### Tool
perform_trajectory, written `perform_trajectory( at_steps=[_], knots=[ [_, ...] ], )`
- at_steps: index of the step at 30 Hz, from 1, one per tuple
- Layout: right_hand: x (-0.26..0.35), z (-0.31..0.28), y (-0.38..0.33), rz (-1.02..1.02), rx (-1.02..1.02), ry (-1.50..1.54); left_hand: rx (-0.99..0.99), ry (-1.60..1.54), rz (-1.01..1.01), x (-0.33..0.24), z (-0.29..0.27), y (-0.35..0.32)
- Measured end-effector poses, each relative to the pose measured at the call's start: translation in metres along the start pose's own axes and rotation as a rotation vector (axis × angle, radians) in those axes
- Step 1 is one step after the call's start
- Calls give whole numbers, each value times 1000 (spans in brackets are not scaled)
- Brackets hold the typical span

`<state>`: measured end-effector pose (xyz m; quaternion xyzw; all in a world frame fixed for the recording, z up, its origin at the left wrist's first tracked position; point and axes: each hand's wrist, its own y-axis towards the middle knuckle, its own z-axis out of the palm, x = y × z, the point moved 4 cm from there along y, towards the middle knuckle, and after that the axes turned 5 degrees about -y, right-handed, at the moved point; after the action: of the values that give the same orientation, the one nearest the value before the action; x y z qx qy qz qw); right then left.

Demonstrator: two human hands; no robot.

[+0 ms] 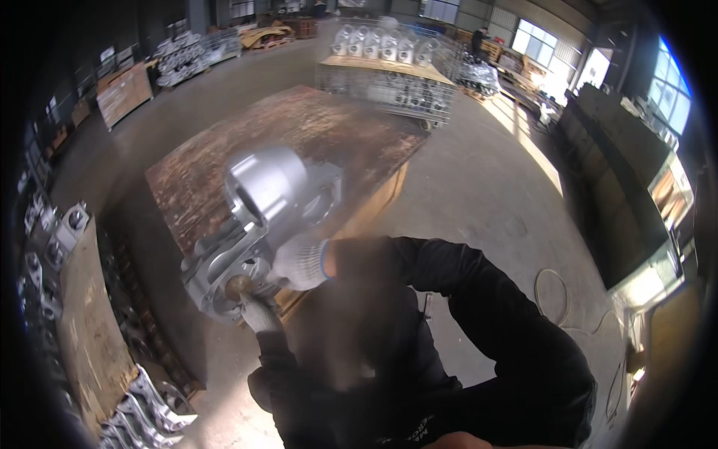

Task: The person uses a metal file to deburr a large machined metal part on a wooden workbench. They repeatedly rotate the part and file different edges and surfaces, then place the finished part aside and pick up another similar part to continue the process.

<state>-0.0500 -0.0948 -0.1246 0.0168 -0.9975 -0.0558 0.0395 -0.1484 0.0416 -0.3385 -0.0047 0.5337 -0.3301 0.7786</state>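
Observation:
A large silver-grey metal casting [273,183], with a wide round collar on top and a ribbed, hollow lower part, stands at the near edge of a worn brown tabletop [299,112]. My right hand [301,262], in a white knit glove with a blue cuff edge, is closed against the casting's near side. Lower down, my gloved left hand [260,314] is at the casting's lower opening with its fingers drawn together. A rounded brown thing [239,286] shows at its fingertips; I cannot make out what it is. Motion blurs the casting's right side.
Beyond the table stands a wire cage [389,93] topped with a board and several castings [385,46]. To my left, more castings [146,411] sit around a wooden board [90,322]. A dark bench [613,172] runs along the right, and a hose [552,295] loops on the floor.

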Motion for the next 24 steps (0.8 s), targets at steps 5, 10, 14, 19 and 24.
perform_trajectory(
  at_steps=[5, 10, 14, 19, 24],
  knots=[
    [-4, 0, 4, 70, -6, -312, 154, -237, -158, 23, 19, 13],
    [-2, -3, -8, 20, -81, -98, 109, -7, 82, 23, 3, 19],
    [2, -7, -15, -59, -190, -142, 395, 330, 472, 23, 20, 21],
    [12, 6, -26, -32, -125, -415, 111, -109, 150, 43, 20, 18],
    [20, 7, -31, -19, -90, -395, 14, -163, 275, 28, 36, -4]
  ],
)
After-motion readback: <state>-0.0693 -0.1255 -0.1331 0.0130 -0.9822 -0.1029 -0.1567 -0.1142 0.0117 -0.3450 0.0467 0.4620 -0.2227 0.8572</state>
